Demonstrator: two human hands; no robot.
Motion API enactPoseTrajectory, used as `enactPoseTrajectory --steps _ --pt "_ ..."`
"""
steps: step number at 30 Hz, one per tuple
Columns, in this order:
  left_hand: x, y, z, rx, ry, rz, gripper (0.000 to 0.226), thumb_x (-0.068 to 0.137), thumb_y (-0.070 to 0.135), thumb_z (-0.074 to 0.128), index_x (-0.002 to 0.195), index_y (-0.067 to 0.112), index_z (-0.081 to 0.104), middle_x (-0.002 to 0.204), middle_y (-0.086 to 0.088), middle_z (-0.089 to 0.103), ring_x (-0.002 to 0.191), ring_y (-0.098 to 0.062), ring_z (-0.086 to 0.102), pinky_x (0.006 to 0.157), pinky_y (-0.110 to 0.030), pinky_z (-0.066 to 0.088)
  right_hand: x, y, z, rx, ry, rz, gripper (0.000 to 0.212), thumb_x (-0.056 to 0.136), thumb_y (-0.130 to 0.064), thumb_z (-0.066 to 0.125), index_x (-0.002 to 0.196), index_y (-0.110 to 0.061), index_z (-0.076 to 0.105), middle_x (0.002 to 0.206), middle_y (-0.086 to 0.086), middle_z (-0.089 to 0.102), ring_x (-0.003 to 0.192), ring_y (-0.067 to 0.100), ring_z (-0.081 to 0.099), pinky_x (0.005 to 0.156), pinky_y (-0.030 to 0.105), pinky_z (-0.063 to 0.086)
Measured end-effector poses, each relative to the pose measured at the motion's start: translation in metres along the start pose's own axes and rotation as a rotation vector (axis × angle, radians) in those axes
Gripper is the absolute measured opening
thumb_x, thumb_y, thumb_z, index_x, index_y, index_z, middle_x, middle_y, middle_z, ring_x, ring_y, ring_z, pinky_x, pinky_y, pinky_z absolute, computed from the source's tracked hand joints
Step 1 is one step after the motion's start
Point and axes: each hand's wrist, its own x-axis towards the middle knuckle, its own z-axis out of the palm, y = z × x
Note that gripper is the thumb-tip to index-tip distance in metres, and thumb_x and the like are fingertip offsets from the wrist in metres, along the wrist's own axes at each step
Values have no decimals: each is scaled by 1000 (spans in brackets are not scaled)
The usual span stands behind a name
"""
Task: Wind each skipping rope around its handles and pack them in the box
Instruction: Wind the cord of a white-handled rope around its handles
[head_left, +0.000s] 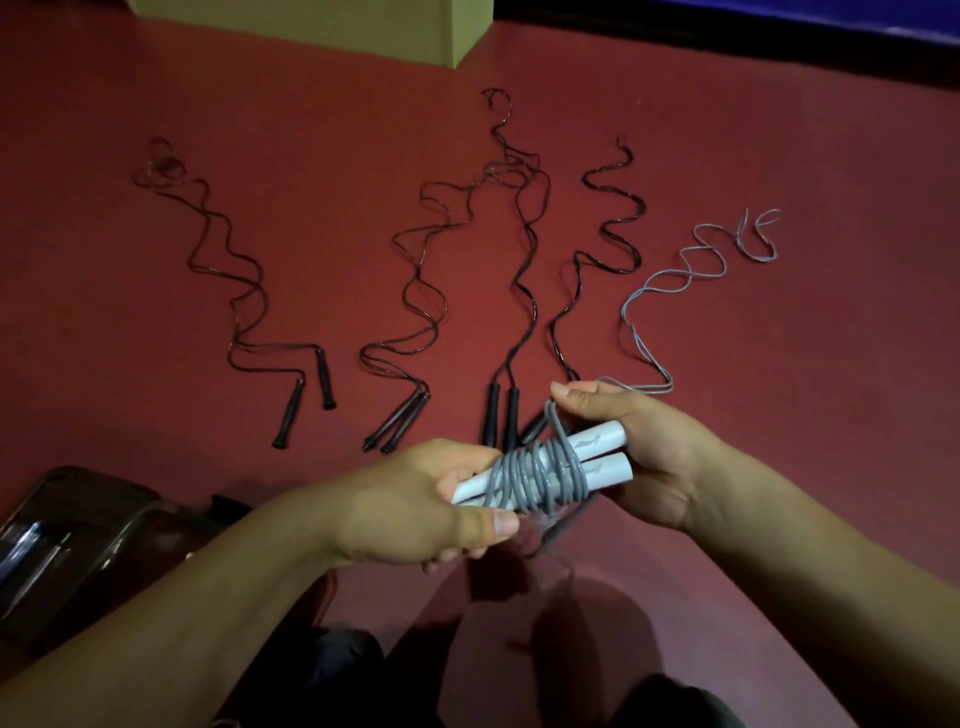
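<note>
One grey rope (540, 475), coiled in many turns round two white tube handles (602, 457), held between both hands above the floor (311, 234). Left hand (415, 504) grips the handles' near end, thumb clamped over. Right hand (639, 447) cradles the far end, fingertips pinching a rope loop. Five ropes lie wavy beyond the fingers: four black ropes (527, 270), one thin grey rope (691, 265). One black rope's handles mostly hidden behind the right fingers. Glossy dark box (78, 530) left of the left wrist, cut off, contents unclear. Loose rope tail below the handles blurred.
</note>
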Motion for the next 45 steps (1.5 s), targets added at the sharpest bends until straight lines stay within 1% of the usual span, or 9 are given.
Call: enactPoseTrajectory --steps 9,13,18,25,29,32,36,40,45 --pt "-5 2 3 -63 -30 15 8 94 16 62 102 18 63 69 4 60 55 -15 50 55 -26 45 3 13 -5 102 -151 138 29 88 -22 57 74 1 65 76 20 64 67 30 64 69 37 53" --pt "-9 11 2 -201 -24 84 9 93 11 62 91 20 62 71 3 59 59 -10 56 58 -21 47 4 23 2 -56 -128 70 41 88 -25 58 114 6 61 103 23 54 90 32 47 76 39 38" --pt "0 11 3 -292 307 59 12 96 2 57 90 11 61 70 -4 62 59 -16 60 58 -23 50 7 28 11 -203 17 -58 22 98 -9 44 80 -16 54 66 2 51 48 9 31 46 22 23" --pt "9 2 -2 -386 662 -59 5 99 9 54 99 12 58 84 -9 66 61 -18 63 53 -28 54 -4 32 18 -501 77 -119 16 95 -19 58 81 -12 61 63 4 51 47 15 41 47 27 32" --pt "11 -15 -5 -24 754 -121 3 96 19 58 97 22 56 84 -5 69 59 -19 66 56 -33 56 -14 23 21 -682 128 -280 25 95 -23 59 74 -8 61 58 2 48 50 11 40 50 21 36" --pt "10 -20 -2 312 737 -183 11 92 30 61 98 23 55 81 -2 68 61 -23 65 64 -38 57 -17 16 20 -766 113 -377 24 92 -28 62 80 -8 66 57 -3 45 57 13 40 57 27 40" --pt "10 -15 0 167 570 -200 11 94 24 61 104 28 58 70 -2 64 47 -12 55 52 -27 49 -22 4 14 -802 55 -385 21 91 -28 63 78 -13 69 60 -1 47 58 15 41 58 35 38" --pt "7 -14 -2 336 536 -129 12 88 35 65 96 37 56 79 4 63 74 -19 67 74 -40 57 -27 -12 3 -1036 55 -536 29 93 -30 59 78 -7 66 64 16 54 55 10 41 54 35 38" --pt "1 -2 1 424 392 -20 21 91 34 64 111 35 58 81 10 60 74 -6 61 77 -33 53 -30 -25 -6 -1042 105 -677 23 84 -33 70 71 -14 70 58 -2 63 52 5 51 53 23 42"
